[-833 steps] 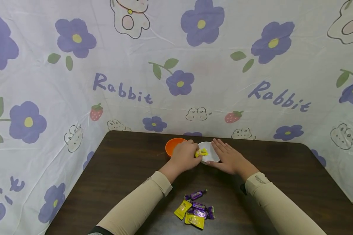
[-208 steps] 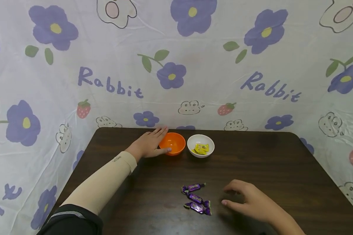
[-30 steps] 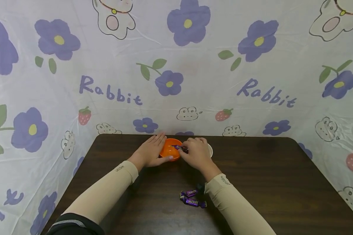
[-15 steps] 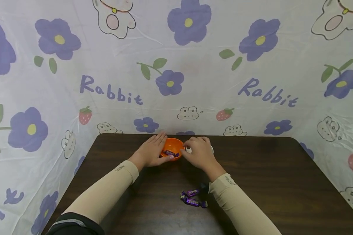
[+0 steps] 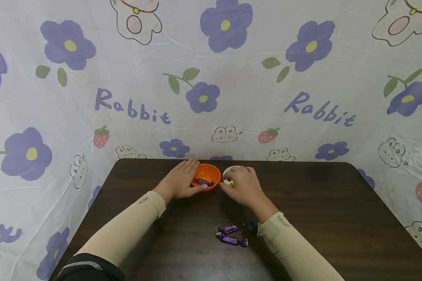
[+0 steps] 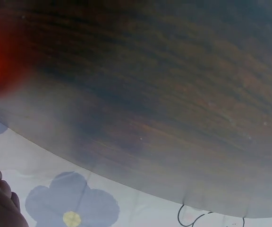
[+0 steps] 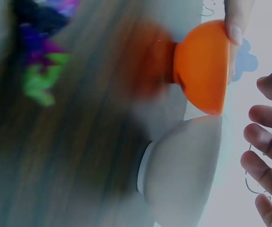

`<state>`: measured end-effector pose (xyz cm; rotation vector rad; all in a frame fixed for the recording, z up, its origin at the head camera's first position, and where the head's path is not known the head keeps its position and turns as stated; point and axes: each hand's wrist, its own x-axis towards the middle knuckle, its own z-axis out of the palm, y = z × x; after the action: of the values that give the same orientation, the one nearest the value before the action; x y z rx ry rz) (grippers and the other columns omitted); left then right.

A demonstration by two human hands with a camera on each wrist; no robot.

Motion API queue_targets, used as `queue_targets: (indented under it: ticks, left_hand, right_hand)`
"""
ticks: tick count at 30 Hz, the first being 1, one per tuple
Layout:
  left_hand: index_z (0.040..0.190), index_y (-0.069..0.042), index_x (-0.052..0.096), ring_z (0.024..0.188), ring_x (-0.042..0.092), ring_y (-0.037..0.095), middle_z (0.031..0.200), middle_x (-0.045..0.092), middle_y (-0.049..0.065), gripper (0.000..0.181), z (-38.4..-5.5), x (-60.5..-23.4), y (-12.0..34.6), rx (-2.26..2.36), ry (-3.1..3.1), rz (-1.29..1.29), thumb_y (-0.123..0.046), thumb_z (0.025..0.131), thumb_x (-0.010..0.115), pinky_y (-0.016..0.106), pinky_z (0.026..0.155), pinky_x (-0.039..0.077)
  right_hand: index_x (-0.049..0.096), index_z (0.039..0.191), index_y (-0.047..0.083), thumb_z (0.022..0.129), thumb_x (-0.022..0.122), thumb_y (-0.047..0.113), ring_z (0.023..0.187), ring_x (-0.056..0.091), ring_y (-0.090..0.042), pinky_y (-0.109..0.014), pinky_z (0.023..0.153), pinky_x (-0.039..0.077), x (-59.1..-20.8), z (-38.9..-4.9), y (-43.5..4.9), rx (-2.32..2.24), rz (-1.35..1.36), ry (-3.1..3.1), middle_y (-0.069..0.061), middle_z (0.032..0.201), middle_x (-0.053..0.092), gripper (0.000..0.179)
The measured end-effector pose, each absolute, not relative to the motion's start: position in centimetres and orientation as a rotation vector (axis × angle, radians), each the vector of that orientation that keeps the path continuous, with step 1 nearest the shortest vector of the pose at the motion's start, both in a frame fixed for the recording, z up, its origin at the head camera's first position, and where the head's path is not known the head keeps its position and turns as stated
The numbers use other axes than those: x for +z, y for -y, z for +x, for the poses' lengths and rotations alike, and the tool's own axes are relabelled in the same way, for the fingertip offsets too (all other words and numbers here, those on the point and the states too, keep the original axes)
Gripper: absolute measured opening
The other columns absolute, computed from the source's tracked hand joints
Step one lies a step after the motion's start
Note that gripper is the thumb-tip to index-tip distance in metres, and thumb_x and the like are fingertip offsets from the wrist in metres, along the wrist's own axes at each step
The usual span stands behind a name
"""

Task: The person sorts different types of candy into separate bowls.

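My left hand [image 5: 180, 181] lies with straight fingers along the left side of the orange bowl [image 5: 209, 171], its thumb at the near rim. One purple-wrapped candy [image 5: 204, 182] rests inside that bowl. Over the white bowl [image 5: 229, 170] hovers my right hand [image 5: 244, 186], holding nothing and hiding much of the bowl. The right wrist view shows its fingers [image 7: 263, 142] apart and loosely bent above the bowls. A bit of yellow-wrapped candy [image 5: 231, 185] shows in the white bowl. Two purple-wrapped candies [image 5: 229, 239] lie on the table nearer the body.
Both bowls stand side by side near the back edge of the dark wooden table [image 5: 302, 218]. Behind it hangs a white cloth [image 5: 253, 97] printed with flowers and rabbits. In the left wrist view there is mostly tabletop [image 6: 150, 94].
Earlier, yellow candies left the table for the white bowl. Within the last second my right hand let a purple candy drop into the orange bowl and drew back right. The left hand stayed put.
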<state>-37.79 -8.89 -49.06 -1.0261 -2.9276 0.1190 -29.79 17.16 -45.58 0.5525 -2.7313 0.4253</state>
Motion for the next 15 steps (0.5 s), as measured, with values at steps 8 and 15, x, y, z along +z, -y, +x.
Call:
queue_targets:
  ticks: [8,15]
  left_hand:
    - [0.170,-0.006,0.016,0.167,0.013,0.029,0.179,0.010,0.010,0.108,-38.0,-49.1,8.8,0.135,2.940,-1.028,-0.086,0.097,0.023,0.045,0.136,0.010]
    - [0.170,-0.005,0.019,0.167,0.013,0.030,0.179,0.011,0.011,0.110,-38.0,-49.3,8.8,0.113,2.946,-1.020,-0.087,0.097,0.024,0.046,0.136,0.012]
  right_hand:
    - [0.082,0.102,0.017,0.094,0.079,0.039,0.106,0.068,-0.027,-0.060,0.108,0.046,-45.4,-27.7,-18.1,0.373,0.639,2.700,-0.001,0.103,0.076,0.024]
    - [0.082,0.102,0.020,0.093,0.079,0.040,0.098,0.065,-0.025,-0.055,0.103,0.049,-45.5,-26.0,-19.4,0.308,0.726,2.710,0.001,0.100,0.073,0.022]
